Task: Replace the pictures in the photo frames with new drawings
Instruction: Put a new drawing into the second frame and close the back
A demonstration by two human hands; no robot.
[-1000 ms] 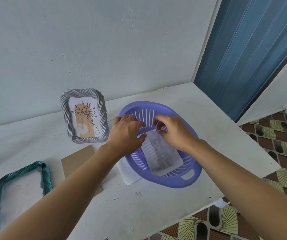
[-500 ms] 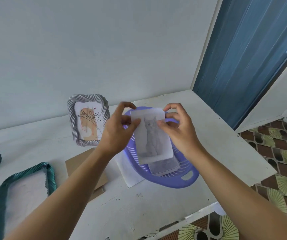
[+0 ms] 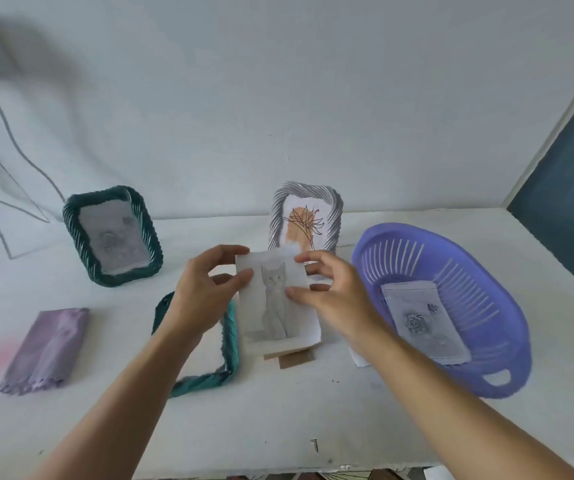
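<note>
Carrying cat drawing (image 3: 272, 308) leftward, now clear of basket (image 3: 469, 271).

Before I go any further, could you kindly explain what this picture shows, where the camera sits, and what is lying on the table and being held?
There is no machine here: a person works with bare hands, and the one camera is worn on their head, looking forward and down. The left hand and right hand each pinch a side of a white paper sheet with a grey pencil cat drawing, held above the white table. On the table, a dark green wavy-rimmed photo frame and a silver-grey wavy-rimmed photo frame stand near the wall, a teal photo frame lies flat beneath the left hand, a folded lilac cloth lies far left, and a purple slotted plastic basket on the right holds a rose drawing.
</note>
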